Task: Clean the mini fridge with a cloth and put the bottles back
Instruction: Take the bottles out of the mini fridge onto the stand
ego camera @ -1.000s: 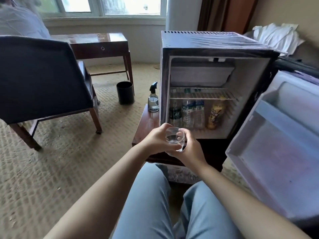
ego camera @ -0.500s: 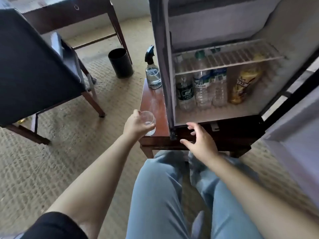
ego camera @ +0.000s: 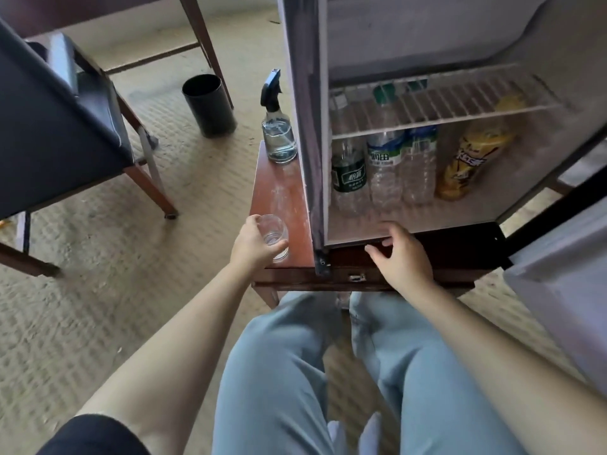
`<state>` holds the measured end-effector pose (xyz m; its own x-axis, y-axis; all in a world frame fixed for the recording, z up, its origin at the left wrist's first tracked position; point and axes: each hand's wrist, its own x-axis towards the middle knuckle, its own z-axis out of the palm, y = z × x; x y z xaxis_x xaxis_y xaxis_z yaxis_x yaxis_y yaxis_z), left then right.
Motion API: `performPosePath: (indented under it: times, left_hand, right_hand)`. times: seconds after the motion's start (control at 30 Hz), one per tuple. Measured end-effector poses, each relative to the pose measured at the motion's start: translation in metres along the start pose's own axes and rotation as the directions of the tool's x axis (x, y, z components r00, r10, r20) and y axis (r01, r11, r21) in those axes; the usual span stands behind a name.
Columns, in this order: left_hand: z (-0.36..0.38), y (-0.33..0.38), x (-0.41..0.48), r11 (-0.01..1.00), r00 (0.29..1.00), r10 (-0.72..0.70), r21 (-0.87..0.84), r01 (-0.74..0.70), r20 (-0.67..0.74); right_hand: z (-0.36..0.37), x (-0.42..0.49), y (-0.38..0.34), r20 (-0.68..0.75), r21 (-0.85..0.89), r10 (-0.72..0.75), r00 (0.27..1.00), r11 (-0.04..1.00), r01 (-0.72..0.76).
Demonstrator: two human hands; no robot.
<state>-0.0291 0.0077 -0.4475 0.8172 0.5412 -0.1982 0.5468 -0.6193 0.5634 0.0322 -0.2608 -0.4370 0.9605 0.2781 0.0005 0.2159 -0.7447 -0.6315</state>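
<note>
The mini fridge [ego camera: 312, 126] stands open on a low wooden table [ego camera: 279, 192]. Under its wire shelf [ego camera: 443, 106] stand three water bottles [ego camera: 384, 169] and a yellow drink bottle [ego camera: 469, 159]. My left hand [ego camera: 253, 244] grips a clear glass [ego camera: 274, 234] at the table's front left corner, left of the fridge. My right hand [ego camera: 400, 254] hovers with loose fingers at the fridge's lower front edge, holding nothing. A clear spray bottle [ego camera: 277, 126] stands at the back of the table. No cloth is in view.
The open fridge door [ego camera: 565, 274] juts out on the right. A dark chair [ego camera: 56, 126] stands on the left, with a black bin [ego camera: 208, 105] behind it on the carpet. My knees [ego camera: 328, 372] are close to the table's front edge.
My left hand has carried the glass from in front of the fridge to the table's front left corner. My right hand let go of the glass and rose to the fridge's lower edge. The view tilted down.
</note>
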Motion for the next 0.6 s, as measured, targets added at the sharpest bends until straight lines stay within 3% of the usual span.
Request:
performPosePath:
  times: [0.1, 0.23, 0.4, 0.5, 0.6]
  left_hand:
    - [-0.006, 0.009, -0.013, 0.994, 0.987, 0.110, 0.010, -0.109, -0.115]
    - [-0.003, 0.031, -0.061, 0.949, 0.897, 0.288, -0.025, -0.314, -0.335]
    - [0.027, 0.080, -0.096, 0.822, 0.816, 0.538, -0.082, -0.563, -0.211]
    - [0.043, 0.126, -0.094, 0.778, 0.786, 0.599, -0.122, -0.617, -0.155]
    - [0.058, 0.166, -0.090, 0.774, 0.788, 0.610, -0.151, -0.615, -0.087]
  right_hand:
    - [-0.019, 0.024, -0.006, -0.043, -0.021, 0.033, 0.999, 0.999, -0.034]
    - [-0.038, 0.049, -0.011, -0.137, 0.001, 0.113, 0.984, 0.994, -0.114]
    - [-0.073, 0.062, 0.013, -0.342, 0.059, 0.191, 0.920, 0.981, -0.182]
    - [-0.103, 0.061, 0.032, -0.493, 0.145, 0.271, 0.826, 0.962, -0.230]
    - [-0.125, 0.069, 0.041, -0.493, 0.307, 0.306, 0.814, 0.937, -0.166]
